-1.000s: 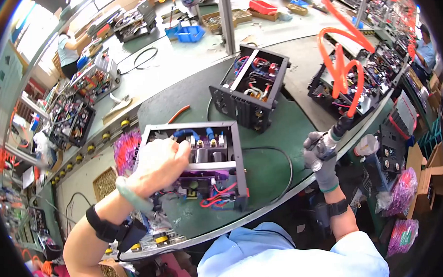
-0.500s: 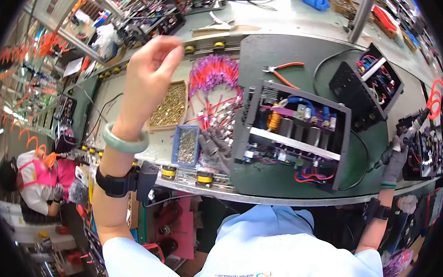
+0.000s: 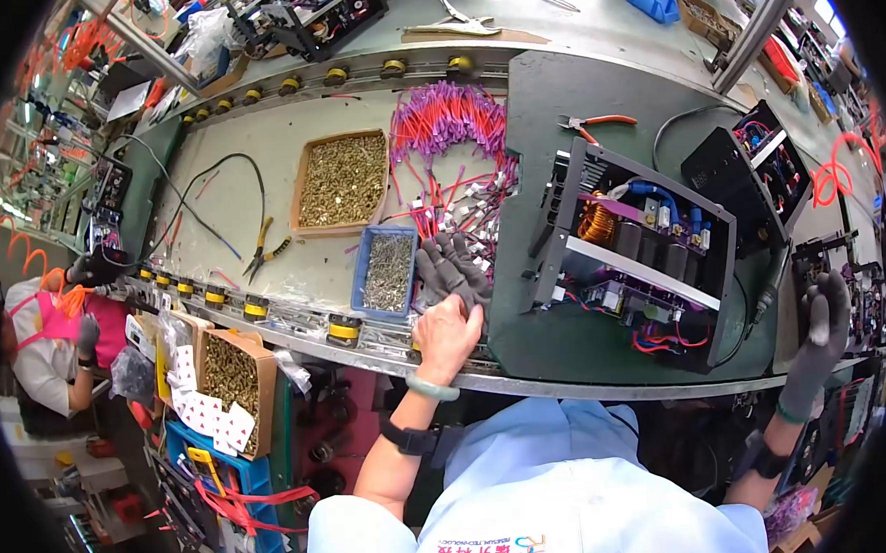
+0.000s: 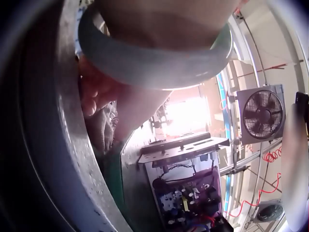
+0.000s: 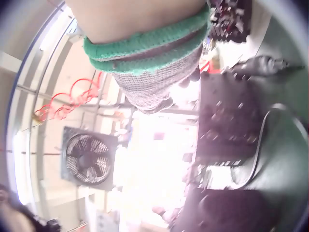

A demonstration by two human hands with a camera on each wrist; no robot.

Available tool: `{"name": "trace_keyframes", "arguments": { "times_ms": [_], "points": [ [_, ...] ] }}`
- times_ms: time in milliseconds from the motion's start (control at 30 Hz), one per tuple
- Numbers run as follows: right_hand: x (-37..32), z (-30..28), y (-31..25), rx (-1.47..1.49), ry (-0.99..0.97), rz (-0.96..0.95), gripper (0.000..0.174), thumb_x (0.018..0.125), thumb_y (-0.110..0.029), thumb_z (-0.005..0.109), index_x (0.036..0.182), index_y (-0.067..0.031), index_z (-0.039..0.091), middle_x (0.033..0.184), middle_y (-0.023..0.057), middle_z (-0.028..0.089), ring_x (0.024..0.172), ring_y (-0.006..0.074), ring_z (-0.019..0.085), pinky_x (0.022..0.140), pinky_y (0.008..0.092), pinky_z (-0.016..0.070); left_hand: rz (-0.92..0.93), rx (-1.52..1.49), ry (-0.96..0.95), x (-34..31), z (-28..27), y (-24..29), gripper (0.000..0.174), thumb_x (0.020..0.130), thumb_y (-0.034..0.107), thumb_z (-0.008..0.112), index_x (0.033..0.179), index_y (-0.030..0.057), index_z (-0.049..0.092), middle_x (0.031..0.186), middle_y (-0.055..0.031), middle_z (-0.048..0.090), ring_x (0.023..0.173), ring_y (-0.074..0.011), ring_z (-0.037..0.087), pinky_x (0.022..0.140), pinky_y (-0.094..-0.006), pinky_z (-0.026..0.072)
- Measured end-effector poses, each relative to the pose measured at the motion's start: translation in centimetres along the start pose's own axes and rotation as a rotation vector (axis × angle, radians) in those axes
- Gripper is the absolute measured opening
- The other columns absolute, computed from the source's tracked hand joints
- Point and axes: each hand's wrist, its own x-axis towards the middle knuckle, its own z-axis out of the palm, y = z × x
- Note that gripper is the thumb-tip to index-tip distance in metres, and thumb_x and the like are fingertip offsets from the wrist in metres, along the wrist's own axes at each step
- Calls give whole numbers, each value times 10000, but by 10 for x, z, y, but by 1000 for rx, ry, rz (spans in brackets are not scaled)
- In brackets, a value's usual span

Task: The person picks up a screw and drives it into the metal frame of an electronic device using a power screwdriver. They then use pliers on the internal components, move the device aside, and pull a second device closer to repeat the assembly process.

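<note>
In the head view, my bare left hand (image 3: 448,336) is at the near edge of the bench, thumb and fingers curled on the end of a grey glove (image 3: 453,268). The left wrist view also has my left hand (image 4: 137,106) against the grey glove (image 4: 100,129). My gloved right hand (image 3: 817,342) is raised at the right with fingers fairly straight, holding nothing visible. To its left, a dark handheld tool (image 3: 772,287) lies by the upright black unit. The right wrist view has my right hand (image 5: 157,87), its fingertips partly hidden by glare, and the tool (image 5: 263,65).
An open-topped black unit (image 3: 642,251) sits on the green board (image 3: 577,355), with another unit (image 3: 733,176) behind it. Orange-handled pliers (image 3: 600,121) lie behind. Left are a blue tray (image 3: 361,299), brass-part box (image 3: 301,212), red-purple wires (image 3: 450,121) and black-yellow pliers (image 3: 261,251).
My left hand has come down from a raised position onto the loose grey glove. My right hand has parted from the tool, its fingers now extended. The head view has shifted towards the left side.
</note>
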Motion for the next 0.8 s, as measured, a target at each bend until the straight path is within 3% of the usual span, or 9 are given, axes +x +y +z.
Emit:
{"name": "trace_keyframes", "arguments": {
  "times_ms": [33,133,200,267,333,467,600,733,800],
  "points": [
    [-16,10,-25,-1,-5,-7,294,949,-66,503,1230,18,520,1083,73,552,878,144,522,832,269,432,-8,-164,95,4,4,-7,352,800,348,647,682,25,571,623,-169,604,623,-366,604,593,-464,460],
    [-61,48,-78,7,-600,-672,251,915,-145,536,1099,26,563,944,174,608,776,179,569,679,289,485,30,-653,404,15,-6,-31,256,898,207,532,785,-15,474,587,-115,449,568,-220,417,568,-411,395],
    [-98,87,-76,298,-913,-605,363,774,-206,694,1071,-27,584,914,165,631,715,213,613,557,337,490,23,-871,457,2,-35,-33,218,912,177,536,788,10,468,579,-28,422,551,-142,389,515,-343,363],
    [-127,139,-87,245,-1202,-686,503,630,-142,782,1086,-49,590,899,141,629,704,261,616,578,357,499,-53,-951,213,-31,-81,-12,216,906,154,578,767,46,453,604,53,377,552,-46,333,475,-255,291],
    [-160,178,-84,233,-1224,-759,536,645,-204,797,1119,-82,580,1012,126,628,806,303,632,670,378,507,-52,-918,195,-66,-90,-5,231,876,126,646,772,66,449,618,94,343,552,5,288,467,-202,226],
    [-227,208,-71,120,-1513,-707,468,666,-190,765,1082,-76,583,928,101,612,783,320,614,685,384,493,-190,-1162,275,-140,-77,-13,185,910,183,642,896,44,520,705,64,463,624,3,347,522,-178,274],
    [-267,203,-51,151,-1646,-603,451,601,-44,729,1033,-93,610,812,104,608,681,308,616,572,371,480,-82,-1525,202,-202,-44,-27,622,827,248,746,1288,0,410,1086,-48,524,929,-90,536,749,-225,459],
    [-277,186,-47,154,-1747,-334,458,624,69,657,1071,-12,599,837,124,626,684,219,634,592,331,493,-180,-1242,99,-217,-43,-31,550,778,-5,734,1250,2,453,1111,-77,581,1014,-123,584,850,-255,485],
    [-274,174,-48,74,-1639,-294,294,740,-5,624,1033,15,600,839,104,622,681,172,611,604,297,485,-113,-1310,210,-212,-29,-35,388,776,-38,678,1132,13,534,812,-15,585,753,-77,579,710,-239,498]
  ]
}}
